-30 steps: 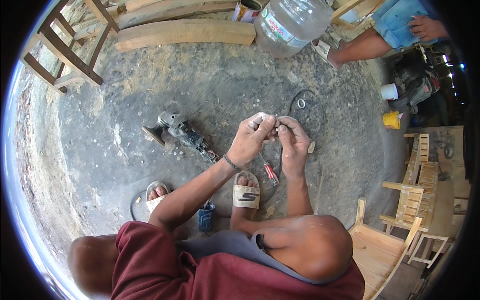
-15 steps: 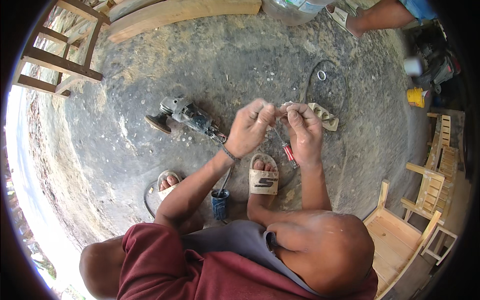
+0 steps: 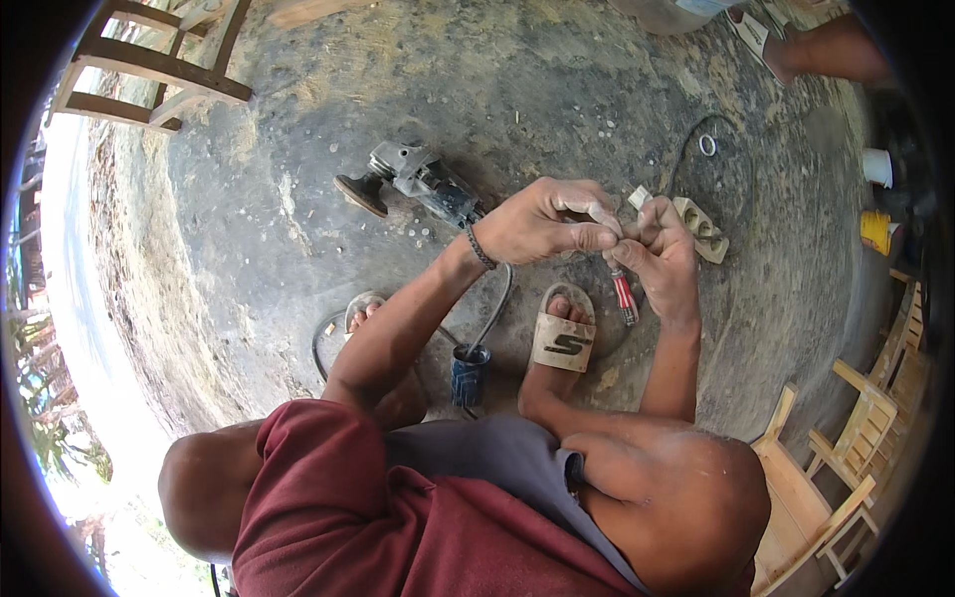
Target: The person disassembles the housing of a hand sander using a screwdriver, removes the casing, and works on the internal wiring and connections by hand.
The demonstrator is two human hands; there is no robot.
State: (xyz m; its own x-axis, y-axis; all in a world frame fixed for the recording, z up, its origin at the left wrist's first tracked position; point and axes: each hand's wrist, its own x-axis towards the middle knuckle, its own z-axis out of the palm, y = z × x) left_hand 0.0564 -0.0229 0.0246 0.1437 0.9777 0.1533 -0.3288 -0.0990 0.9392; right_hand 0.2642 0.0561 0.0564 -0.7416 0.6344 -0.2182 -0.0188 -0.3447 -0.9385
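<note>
My left hand and my right hand meet above my right foot, fingertips pinching a small pale piece between them. A red-handled screwdriver hangs down from my right hand. An angle grinder lies on the concrete floor just left of my left hand, its black cable running under my forearm. A beige socket strip lies right behind my right hand.
A small blue can stands between my sandalled feet. A dark wooden frame stands at top left. Pale wooden chairs crowd the right side. Another person's leg is at top right, near a yellow cup.
The view has tipped down and nearer, so the planks and the big bottle at the top have left the picture. My hands stay together on the small piece.
</note>
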